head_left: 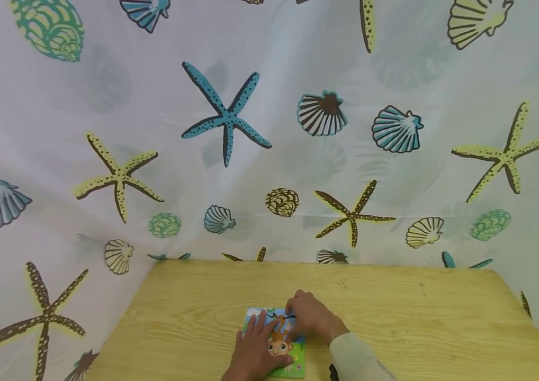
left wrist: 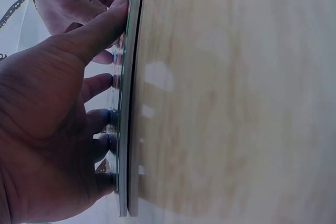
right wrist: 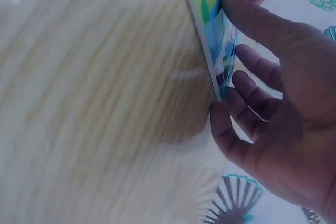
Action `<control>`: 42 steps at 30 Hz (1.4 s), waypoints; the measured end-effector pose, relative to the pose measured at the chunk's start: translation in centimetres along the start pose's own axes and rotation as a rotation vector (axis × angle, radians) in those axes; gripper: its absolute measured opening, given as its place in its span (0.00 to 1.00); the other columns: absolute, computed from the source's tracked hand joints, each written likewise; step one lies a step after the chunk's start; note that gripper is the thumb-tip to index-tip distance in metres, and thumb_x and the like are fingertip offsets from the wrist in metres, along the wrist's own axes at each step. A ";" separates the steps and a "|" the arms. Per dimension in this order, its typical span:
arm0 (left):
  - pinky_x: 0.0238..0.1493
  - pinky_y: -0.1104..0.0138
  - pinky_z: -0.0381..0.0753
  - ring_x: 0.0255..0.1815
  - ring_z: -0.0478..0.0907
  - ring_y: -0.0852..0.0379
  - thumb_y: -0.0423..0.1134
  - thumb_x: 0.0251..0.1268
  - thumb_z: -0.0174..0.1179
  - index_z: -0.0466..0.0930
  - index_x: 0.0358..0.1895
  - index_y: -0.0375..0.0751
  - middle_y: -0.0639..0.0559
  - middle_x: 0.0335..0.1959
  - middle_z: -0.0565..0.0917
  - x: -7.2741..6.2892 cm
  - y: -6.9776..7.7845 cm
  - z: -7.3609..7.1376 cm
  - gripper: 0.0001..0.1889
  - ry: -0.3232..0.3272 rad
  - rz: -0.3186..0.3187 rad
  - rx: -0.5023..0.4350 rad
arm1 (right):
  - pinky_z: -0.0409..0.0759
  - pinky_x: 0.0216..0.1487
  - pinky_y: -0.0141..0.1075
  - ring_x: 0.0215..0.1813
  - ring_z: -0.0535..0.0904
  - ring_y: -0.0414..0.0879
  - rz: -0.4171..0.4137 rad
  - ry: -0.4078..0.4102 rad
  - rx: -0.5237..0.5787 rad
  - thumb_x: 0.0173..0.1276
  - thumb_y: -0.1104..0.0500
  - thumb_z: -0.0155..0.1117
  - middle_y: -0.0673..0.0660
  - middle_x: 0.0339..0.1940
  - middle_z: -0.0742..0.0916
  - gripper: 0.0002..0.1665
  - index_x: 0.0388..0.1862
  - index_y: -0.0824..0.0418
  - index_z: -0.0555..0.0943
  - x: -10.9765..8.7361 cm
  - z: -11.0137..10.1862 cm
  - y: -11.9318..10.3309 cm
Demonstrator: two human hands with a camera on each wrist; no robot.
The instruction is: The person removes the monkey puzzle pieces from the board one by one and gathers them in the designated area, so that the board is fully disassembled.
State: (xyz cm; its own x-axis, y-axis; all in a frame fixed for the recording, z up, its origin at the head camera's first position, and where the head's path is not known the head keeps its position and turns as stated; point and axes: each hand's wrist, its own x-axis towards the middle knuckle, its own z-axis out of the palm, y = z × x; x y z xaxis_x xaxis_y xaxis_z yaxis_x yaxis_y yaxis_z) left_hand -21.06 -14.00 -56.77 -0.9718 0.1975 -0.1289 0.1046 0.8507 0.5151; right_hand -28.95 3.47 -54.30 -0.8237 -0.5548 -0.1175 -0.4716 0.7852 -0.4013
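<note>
A flat square board with a cartoon monkey picture lies on the wood-grain table. My left hand rests spread across the left side of its picture; in the left wrist view its fingers touch the picture side and its thumb reaches towards the other hand. At the upper right of the board is my right hand, fingers bent. The right wrist view shows its thumb against the picture and other fingers curled at the board's corner. The hands cover part of the picture.
The wood-grain tabletop extends around the board. A white cloth printed with starfish and shells hangs behind the table and along both sides. A light sleeve covers the right forearm.
</note>
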 end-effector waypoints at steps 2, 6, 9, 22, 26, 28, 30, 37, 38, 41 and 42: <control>0.64 0.25 0.48 0.77 0.48 0.30 0.68 0.49 0.66 0.66 0.70 0.48 0.36 0.78 0.53 -0.1 0.3 -0.1 0.46 -0.002 0.000 -0.001 | 0.79 0.50 0.41 0.45 0.71 0.45 0.025 -0.023 0.005 0.45 0.45 0.82 0.49 0.42 0.77 0.29 0.45 0.55 0.82 0.0 -0.1 0.0; 0.64 0.25 0.49 0.77 0.48 0.31 0.68 0.49 0.66 0.66 0.70 0.49 0.37 0.78 0.53 -0.1 0.7 -0.1 0.46 0.005 0.004 0.010 | 0.78 0.48 0.41 0.44 0.68 0.46 0.059 -0.073 -0.003 0.46 0.47 0.81 0.50 0.41 0.76 0.25 0.41 0.54 0.83 0.2 -0.5 -0.4; 0.64 0.25 0.50 0.77 0.49 0.32 0.68 0.49 0.66 0.65 0.70 0.49 0.37 0.78 0.53 0.0 0.8 0.0 0.46 0.014 0.013 0.025 | 0.78 0.48 0.41 0.44 0.67 0.46 0.073 -0.096 -0.004 0.48 0.48 0.81 0.50 0.40 0.75 0.21 0.38 0.53 0.83 0.3 -0.7 -0.4; 0.64 0.25 0.47 0.77 0.47 0.32 0.69 0.49 0.66 0.64 0.71 0.50 0.37 0.78 0.52 0.0 -0.4 0.0 0.47 0.009 -0.010 0.010 | 0.81 0.48 0.40 0.44 0.75 0.46 -0.003 0.061 -0.067 0.44 0.41 0.81 0.51 0.42 0.78 0.34 0.49 0.54 0.84 -0.2 0.3 -0.4; 0.65 0.25 0.46 0.77 0.47 0.31 0.67 0.49 0.66 0.65 0.71 0.50 0.38 0.78 0.52 0.0 -0.2 -0.2 0.46 0.017 -0.006 0.000 | 0.81 0.45 0.41 0.44 0.73 0.45 0.033 0.042 -0.061 0.45 0.43 0.81 0.50 0.43 0.77 0.30 0.47 0.53 0.84 -0.1 0.2 -0.7; 0.65 0.25 0.46 0.77 0.47 0.31 0.67 0.49 0.66 0.65 0.71 0.49 0.37 0.78 0.53 -0.1 -0.1 -0.2 0.46 0.020 -0.004 -0.008 | 0.81 0.43 0.41 0.44 0.71 0.45 0.051 0.023 -0.069 0.46 0.44 0.81 0.50 0.43 0.77 0.29 0.46 0.53 0.84 0.0 0.2 -0.9; 0.64 0.25 0.47 0.77 0.48 0.31 0.67 0.49 0.67 0.65 0.71 0.49 0.37 0.78 0.53 -0.2 -0.1 -0.2 0.46 0.023 -0.001 -0.011 | 0.81 0.43 0.43 0.44 0.71 0.45 0.061 0.017 -0.097 0.45 0.44 0.81 0.50 0.43 0.77 0.29 0.45 0.54 0.84 0.1 0.1 -1.1; 0.64 0.24 0.47 0.77 0.48 0.31 0.67 0.48 0.68 0.66 0.70 0.48 0.36 0.77 0.54 -0.4 0.1 0.0 0.46 0.016 -0.011 -0.017 | 0.79 0.48 0.51 0.47 0.72 0.48 0.103 -0.038 -0.135 0.45 0.43 0.82 0.50 0.43 0.77 0.28 0.42 0.52 0.82 0.3 -0.1 -1.5; 0.64 0.25 0.47 0.77 0.48 0.31 0.67 0.48 0.67 0.66 0.70 0.49 0.36 0.78 0.53 -0.4 0.2 0.0 0.46 0.012 -0.014 -0.019 | 0.79 0.49 0.52 0.47 0.72 0.48 0.108 -0.049 -0.137 0.44 0.43 0.82 0.50 0.43 0.77 0.28 0.42 0.52 0.82 0.4 -0.1 -1.5; 0.65 0.25 0.47 0.78 0.47 0.32 0.67 0.48 0.67 0.65 0.71 0.49 0.37 0.78 0.53 -0.3 0.2 0.1 0.47 0.010 -0.011 -0.017 | 0.77 0.49 0.54 0.46 0.71 0.49 0.111 -0.083 -0.148 0.47 0.43 0.80 0.51 0.42 0.77 0.20 0.34 0.51 0.83 0.5 -0.4 -1.6; 0.65 0.25 0.47 0.78 0.47 0.32 0.68 0.48 0.66 0.65 0.71 0.50 0.38 0.78 0.52 -0.3 0.2 0.1 0.47 0.012 -0.009 -0.015 | 0.78 0.48 0.54 0.46 0.71 0.49 0.111 -0.087 -0.145 0.47 0.43 0.80 0.51 0.42 0.77 0.19 0.32 0.51 0.83 0.5 -0.4 -1.6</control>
State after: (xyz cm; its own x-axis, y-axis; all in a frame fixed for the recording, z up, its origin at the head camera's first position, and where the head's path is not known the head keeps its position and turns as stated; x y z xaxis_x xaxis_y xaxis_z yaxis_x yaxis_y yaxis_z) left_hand -20.74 -13.85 -56.71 -0.9751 0.1842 -0.1238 0.0928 0.8450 0.5267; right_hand -28.80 2.05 -53.33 -0.8459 -0.4793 -0.2339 -0.4250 0.8708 -0.2473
